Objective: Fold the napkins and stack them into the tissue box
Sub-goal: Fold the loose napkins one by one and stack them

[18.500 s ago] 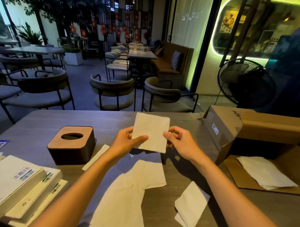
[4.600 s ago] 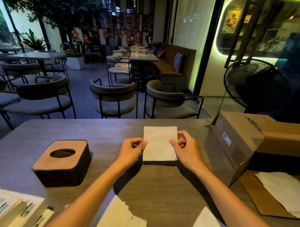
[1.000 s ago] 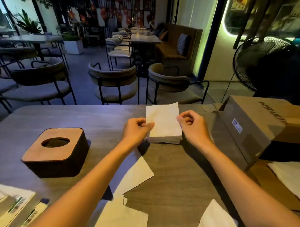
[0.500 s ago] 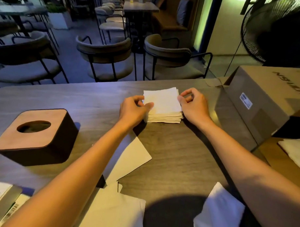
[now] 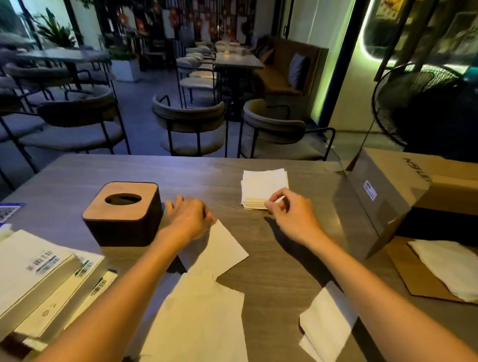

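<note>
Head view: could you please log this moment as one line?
left hand: on flat napkin | right hand: at folded stack | tissue box: untouched

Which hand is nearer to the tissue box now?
The left. The left hand lies on the table just right of the tissue box, beside its wall. The right hand is farther right, at the stack of folded napkins.

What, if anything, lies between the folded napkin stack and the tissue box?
Only the left hand, resting on the table just right of the tissue box; otherwise bare tabletop separates it from the folded napkin stack.
</note>
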### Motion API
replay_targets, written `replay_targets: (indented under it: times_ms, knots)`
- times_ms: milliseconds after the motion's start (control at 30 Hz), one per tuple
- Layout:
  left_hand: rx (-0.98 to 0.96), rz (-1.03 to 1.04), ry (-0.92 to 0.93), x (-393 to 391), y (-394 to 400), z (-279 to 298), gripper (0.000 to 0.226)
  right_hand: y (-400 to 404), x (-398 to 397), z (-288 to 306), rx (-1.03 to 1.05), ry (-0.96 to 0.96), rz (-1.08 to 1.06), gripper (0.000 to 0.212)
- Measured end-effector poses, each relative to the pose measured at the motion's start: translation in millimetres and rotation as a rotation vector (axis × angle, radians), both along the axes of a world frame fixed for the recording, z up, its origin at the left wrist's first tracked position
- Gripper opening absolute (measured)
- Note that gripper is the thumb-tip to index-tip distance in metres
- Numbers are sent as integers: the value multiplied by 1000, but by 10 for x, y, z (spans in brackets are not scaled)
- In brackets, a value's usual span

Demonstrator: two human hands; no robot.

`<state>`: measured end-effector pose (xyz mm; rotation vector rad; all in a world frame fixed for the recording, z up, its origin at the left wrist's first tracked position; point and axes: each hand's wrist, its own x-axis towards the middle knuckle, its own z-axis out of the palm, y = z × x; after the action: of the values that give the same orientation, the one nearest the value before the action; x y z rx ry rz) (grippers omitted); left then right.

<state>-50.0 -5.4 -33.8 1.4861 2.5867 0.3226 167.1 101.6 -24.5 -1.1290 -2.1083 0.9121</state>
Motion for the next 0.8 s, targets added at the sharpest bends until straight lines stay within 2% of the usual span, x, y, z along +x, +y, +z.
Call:
replay_targets:
  times_ms: [100,200,333,433,533,633,700,767,800]
  knots:
    - [40,-91,-97,46,-151,-4,22,-263,-66,-59,-48,-93,149,24]
    - [80,-111,-121,71,-236,-19,21,-450,-137,-158,-3,-176,201,39]
    - [51,-65,-129,121,-283,-73,28,-565,-210,-287,72,-227,202,40]
    - [175,-147,-290,165,-260,-99,19,-574,-225,-287,51,-209,196,37]
    - [382,-224,-389,215,-211,-8,20,-520,-175,-223,34,-120,194,22]
    - [526,-167,-468,230,-149,116,31,-428,-71,-74,41,85,157,12]
    - [534,-113,-686,230,-100,164,37,-351,-9,67,56,204,110,13]
    - [462,-94,-868,243,-47,178,28,-247,37,180,38,265,74,16]
    - [431,-99,-891,254,-16,184,21,-191,51,220,29,278,63,16]
